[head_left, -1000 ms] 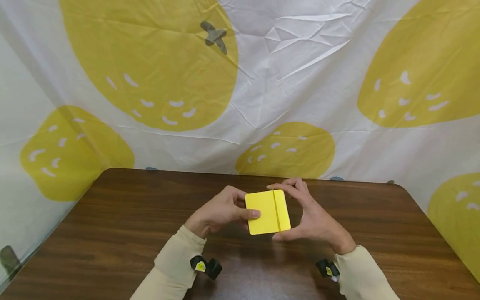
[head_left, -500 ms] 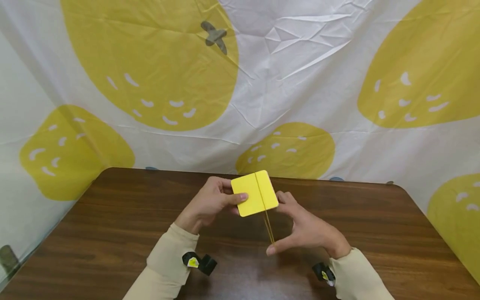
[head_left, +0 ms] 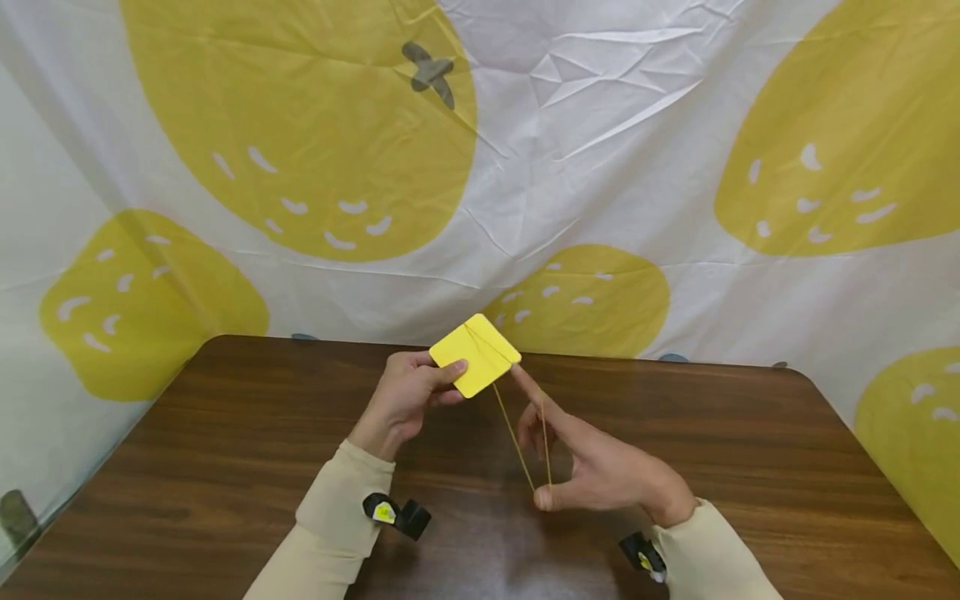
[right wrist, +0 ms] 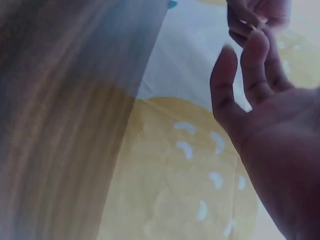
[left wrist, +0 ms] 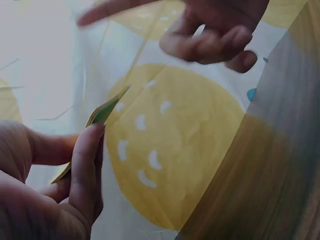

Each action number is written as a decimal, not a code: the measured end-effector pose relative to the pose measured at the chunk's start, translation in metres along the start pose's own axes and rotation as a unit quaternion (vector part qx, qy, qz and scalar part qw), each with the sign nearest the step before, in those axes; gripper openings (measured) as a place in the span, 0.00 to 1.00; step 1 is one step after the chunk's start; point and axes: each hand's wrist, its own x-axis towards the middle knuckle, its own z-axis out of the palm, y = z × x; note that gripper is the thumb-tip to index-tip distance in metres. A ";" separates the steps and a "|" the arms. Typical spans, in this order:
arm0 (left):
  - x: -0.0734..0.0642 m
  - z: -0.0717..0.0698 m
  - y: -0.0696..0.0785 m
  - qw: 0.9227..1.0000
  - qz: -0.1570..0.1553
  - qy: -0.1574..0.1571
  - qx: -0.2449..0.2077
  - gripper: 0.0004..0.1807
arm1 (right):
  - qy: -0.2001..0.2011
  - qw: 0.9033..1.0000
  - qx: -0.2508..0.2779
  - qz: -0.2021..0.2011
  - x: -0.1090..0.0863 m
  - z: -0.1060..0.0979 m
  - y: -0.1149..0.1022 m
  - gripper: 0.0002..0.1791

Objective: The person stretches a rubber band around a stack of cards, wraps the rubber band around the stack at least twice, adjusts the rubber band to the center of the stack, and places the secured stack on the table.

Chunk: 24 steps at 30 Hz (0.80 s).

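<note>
My left hand [head_left: 401, 396] pinches a thin, square yellow card [head_left: 486, 346] with rounded corners, thumb on its face and fingers behind. The card is held tilted above the table; its edge-on side [left wrist: 106, 110] shows some green in the left wrist view. A thin yellowish rubber band [head_left: 514, 437] crosses the card's upper corner and stretches down to my right hand [head_left: 600, 467]. The band loops over the right thumb, with the index finger extended toward the card's right corner. The other right fingers are loosely bent. In the right wrist view the card is mostly hidden by the fingers.
A dark brown wooden table [head_left: 247, 450] lies beneath both hands. Behind it hangs a white cloth [head_left: 600, 167] printed with large yellow fruit. Small black devices sit at the left wrist [head_left: 412, 520] and the right wrist [head_left: 637, 550].
The card has moved up and left and turned in the left hand. The rubber band, earlier around the card, is now pulled away and stretched by the right thumb and index finger.
</note>
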 end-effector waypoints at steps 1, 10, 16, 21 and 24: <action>0.001 0.001 -0.001 1.000 0.009 0.011 -0.008 0.16 | 0.012 1.000 -0.011 -0.001 0.001 0.001 0.001 0.63; -0.002 0.015 -0.010 0.986 0.158 0.017 -0.047 0.16 | 0.083 0.996 0.027 -0.020 0.004 0.002 0.007 0.38; -0.006 0.013 -0.009 0.969 0.238 -0.073 -0.001 0.14 | 0.139 0.988 0.068 -0.001 0.002 -0.002 0.011 0.44; -0.008 0.010 -0.006 0.926 0.319 -0.175 0.106 0.09 | 0.174 0.979 0.102 -0.008 0.001 -0.005 0.016 0.49; -0.009 0.010 -0.005 0.888 0.357 -0.236 0.168 0.05 | 0.194 0.976 0.097 -0.005 0.001 -0.006 0.016 0.47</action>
